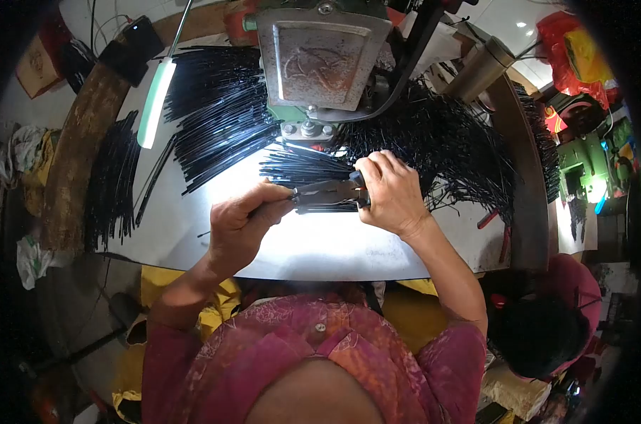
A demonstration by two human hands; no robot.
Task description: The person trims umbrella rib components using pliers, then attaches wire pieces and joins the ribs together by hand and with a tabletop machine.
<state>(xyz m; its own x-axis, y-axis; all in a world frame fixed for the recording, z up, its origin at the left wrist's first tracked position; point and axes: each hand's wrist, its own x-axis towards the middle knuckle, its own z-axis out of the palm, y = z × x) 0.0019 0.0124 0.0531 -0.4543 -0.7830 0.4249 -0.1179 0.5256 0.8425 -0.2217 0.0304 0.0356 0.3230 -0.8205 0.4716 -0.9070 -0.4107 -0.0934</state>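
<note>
In front of my chest, both hands are raised over the brightly lit white tabletop point(285, 240). My left hand point(244, 215) is closed with thumb and fingers around the left end of a dark flat metal piece point(326, 192). At its other end, my right hand point(391, 189) is closed around a black part of the same piece; the palm hides its grip. Just behind the piece lies a small bundle of thin black rods point(302, 164), under the head of a press-like machine point(320, 60).
Thick piles of black rods point(221, 134) lie left, and a tangled heap point(433, 134) lies right. A lit lamp point(156, 102) hangs at left. A metal cylinder point(481, 69) stands at the back right. Red-handled pliers point(504, 244) lie near the right edge. Another person point(546, 328) sits at right.
</note>
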